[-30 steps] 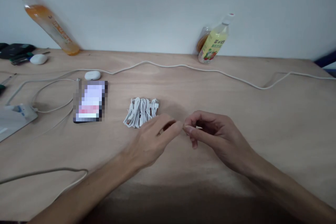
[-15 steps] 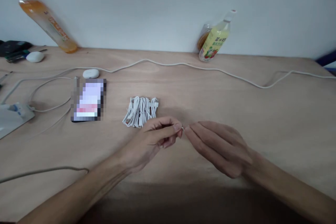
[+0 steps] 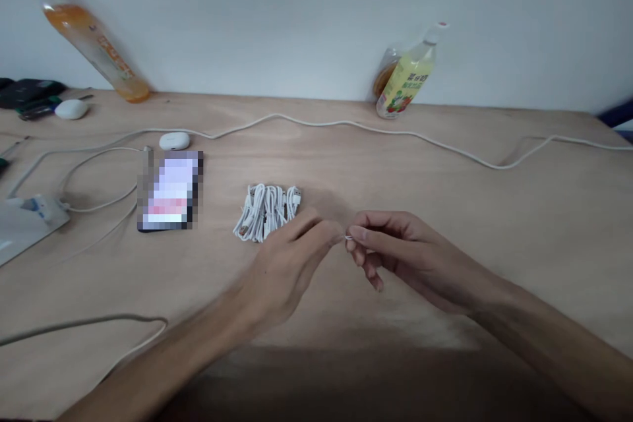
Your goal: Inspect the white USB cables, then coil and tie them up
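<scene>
Fingertip to fingertip, my left hand [image 3: 287, 260] and my right hand [image 3: 413, 247] are both pinched on a tiny thin white strip [image 3: 349, 237], which looks like a twist tie. Only a short bit of it shows between them. The back of my left hand faces up, while the thumb side of my right hand is turned to me, its lower fingers loosely curled. Just behind my left hand lie several white USB cables [image 3: 267, 201], coiled into bundles side by side; that hand hides their near right corner.
A phone [image 3: 171, 191] and a white earbud case [image 3: 174, 140] lie left of the cables. A long white cord [image 3: 341, 123] crosses the table [image 3: 445, 184]. An orange-drink bottle [image 3: 99, 49] and a yellow-labelled bottle [image 3: 408, 79] lean by the wall.
My left hand has rolled over so its back is up. My right hand has turned so its thumb shows. The white strip stays between the fingertips.
</scene>
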`<control>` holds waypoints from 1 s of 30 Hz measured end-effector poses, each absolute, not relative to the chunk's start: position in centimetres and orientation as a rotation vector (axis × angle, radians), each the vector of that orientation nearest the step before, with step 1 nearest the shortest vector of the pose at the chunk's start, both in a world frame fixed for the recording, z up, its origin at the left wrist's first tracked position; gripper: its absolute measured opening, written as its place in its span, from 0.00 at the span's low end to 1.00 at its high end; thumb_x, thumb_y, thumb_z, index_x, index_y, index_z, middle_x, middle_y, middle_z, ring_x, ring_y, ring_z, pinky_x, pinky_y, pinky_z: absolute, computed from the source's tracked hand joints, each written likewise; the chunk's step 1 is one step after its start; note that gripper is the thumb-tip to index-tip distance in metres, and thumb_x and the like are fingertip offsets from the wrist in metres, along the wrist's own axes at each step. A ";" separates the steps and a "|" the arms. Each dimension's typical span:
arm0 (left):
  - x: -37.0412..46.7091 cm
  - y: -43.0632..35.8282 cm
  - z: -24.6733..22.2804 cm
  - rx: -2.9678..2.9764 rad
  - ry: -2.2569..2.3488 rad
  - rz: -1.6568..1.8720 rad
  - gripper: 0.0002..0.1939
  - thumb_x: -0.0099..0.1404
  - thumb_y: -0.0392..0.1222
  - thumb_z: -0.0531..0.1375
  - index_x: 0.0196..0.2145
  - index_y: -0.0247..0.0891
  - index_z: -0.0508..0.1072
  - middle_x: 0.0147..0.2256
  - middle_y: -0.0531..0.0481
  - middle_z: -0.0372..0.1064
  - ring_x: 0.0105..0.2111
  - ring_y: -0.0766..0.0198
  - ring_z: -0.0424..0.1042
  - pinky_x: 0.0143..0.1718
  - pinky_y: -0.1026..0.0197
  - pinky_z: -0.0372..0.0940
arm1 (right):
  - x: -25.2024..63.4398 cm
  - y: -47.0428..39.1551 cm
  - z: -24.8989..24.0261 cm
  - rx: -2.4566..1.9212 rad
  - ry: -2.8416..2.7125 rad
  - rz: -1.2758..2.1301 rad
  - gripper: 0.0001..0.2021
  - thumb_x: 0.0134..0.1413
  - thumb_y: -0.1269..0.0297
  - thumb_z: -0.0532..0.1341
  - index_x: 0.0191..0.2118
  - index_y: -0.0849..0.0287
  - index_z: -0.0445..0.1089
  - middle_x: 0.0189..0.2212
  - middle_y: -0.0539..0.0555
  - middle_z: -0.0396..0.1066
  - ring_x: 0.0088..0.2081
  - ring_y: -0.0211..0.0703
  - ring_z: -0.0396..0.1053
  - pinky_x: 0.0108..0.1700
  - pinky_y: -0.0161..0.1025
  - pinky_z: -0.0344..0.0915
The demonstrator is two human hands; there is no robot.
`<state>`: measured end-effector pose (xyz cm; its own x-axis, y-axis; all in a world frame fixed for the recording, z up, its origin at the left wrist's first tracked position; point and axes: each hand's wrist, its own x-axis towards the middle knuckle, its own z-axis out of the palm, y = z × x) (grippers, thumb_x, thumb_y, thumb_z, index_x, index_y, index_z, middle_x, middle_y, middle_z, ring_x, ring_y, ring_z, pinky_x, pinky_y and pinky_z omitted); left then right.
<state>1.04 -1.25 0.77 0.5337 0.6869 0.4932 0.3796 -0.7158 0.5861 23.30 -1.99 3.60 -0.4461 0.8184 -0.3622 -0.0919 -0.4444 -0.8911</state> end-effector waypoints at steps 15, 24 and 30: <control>1.7 -1.6 1.9 1.629 0.886 0.826 0.15 0.80 0.43 0.58 0.32 0.40 0.70 0.30 0.55 0.65 0.33 0.63 0.65 0.36 0.59 0.60 | 25.0 -2.6 3.1 -0.775 -2.407 0.164 0.14 0.78 0.73 0.56 0.48 0.50 0.78 0.38 0.54 0.81 0.38 0.45 0.77 0.41 0.42 0.76; 1.9 -1.3 1.4 1.205 0.839 0.685 0.12 0.74 0.46 0.59 0.32 0.41 0.71 0.26 0.56 0.56 0.26 0.64 0.55 0.28 0.59 0.52 | 25.9 -0.5 2.9 -0.422 -2.609 -0.201 0.17 0.78 0.76 0.51 0.52 0.58 0.78 0.41 0.59 0.84 0.43 0.47 0.79 0.43 0.43 0.79; 1.4 -1.5 1.9 1.842 1.036 0.826 0.15 0.82 0.42 0.55 0.35 0.40 0.70 0.30 0.56 0.63 0.30 0.65 0.61 0.37 0.60 0.61 | 24.1 -1.4 1.9 -1.149 -1.963 0.929 0.11 0.77 0.58 0.63 0.41 0.55 0.80 0.31 0.52 0.79 0.30 0.40 0.74 0.31 0.36 0.73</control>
<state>1.43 -1.52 1.92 0.4395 0.8880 0.1354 0.3302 -0.2999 0.8950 24.07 -1.41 1.94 -0.3863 0.9023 0.1913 0.4239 0.3578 -0.8320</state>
